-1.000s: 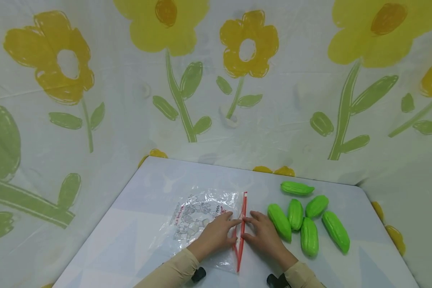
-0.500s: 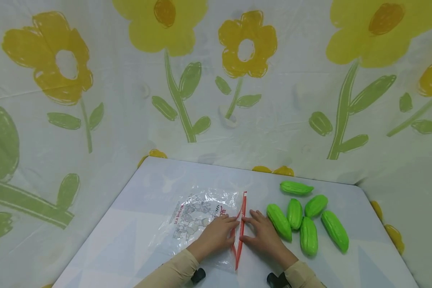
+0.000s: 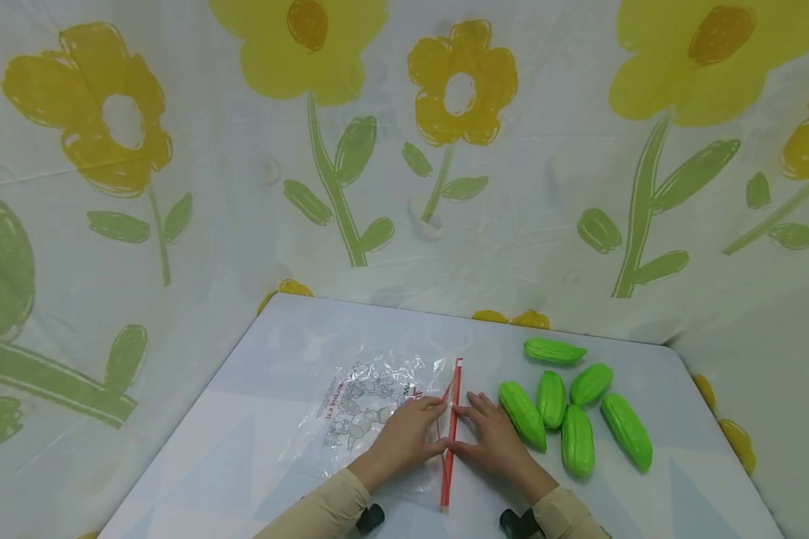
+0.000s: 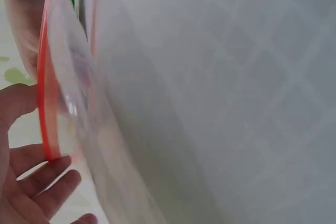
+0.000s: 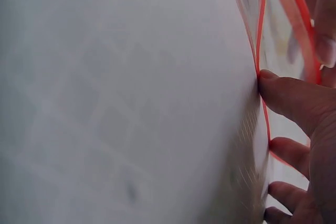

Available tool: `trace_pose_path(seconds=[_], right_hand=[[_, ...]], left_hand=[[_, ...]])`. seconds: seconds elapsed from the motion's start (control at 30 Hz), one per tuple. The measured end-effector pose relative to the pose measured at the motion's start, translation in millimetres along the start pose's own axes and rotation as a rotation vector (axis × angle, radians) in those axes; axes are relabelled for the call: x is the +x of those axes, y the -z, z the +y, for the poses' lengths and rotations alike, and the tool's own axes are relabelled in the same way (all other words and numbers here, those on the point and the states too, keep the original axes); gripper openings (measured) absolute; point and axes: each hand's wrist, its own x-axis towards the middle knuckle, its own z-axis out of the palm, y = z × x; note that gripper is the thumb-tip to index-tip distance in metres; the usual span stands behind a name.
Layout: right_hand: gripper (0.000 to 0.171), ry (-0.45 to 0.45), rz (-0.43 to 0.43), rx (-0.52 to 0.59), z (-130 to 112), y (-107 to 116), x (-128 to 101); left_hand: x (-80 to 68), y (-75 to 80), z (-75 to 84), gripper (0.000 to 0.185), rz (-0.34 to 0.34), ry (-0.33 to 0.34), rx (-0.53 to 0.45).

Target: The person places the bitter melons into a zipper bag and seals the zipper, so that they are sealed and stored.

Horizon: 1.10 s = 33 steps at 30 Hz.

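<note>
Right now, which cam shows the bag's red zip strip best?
Head view: the whole red zip strip runs between the left hand and right hand, on the clear bag. Left wrist shows only a blurred close-up stretch by the fingers; right wrist shows its two red lips parted, not its length.

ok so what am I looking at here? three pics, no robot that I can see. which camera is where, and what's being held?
No machine here: a person works with two bare hands. The wide picture comes from a camera worn on the head, looking down at a pale table. The two close-ups come from cameras worn on the wrists, so they look blurry and sideways. On the table lies a clear plastic bag with a red zip strip along its open end. The left hand and the right hand meet at that strip, fingers pinching its edges; the wrist views show the two red edges parted. Six green toy gourds lie to the right, untouched.
</note>
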Motion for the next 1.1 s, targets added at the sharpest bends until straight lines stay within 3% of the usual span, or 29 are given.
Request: trace_pose_path(seconds=[0.23, 0.63, 0.77, 1.1], right_hand=[[0.065, -0.016, -0.025, -0.005, 0, 2, 1], [0.064, 0.007, -0.027, -0.023, 2, 4, 2], [0.064, -0.005, -0.036, -0.032, 3, 3, 3], [0.066, -0.023, -0.048, -0.008, 0, 3, 2]], left_hand=[[1.2, 20.3, 3.3, 0.060, 0.117, 0.012, -0.039], [7.5, 49.6, 3.4, 0.053, 0.295, 0.050, -0.013], [9.1, 48.8, 2.6, 0.053, 0.264, 0.051, -0.023], [5.6, 26.7, -1.5, 0.048, 0.142, 0.054, -0.069]])
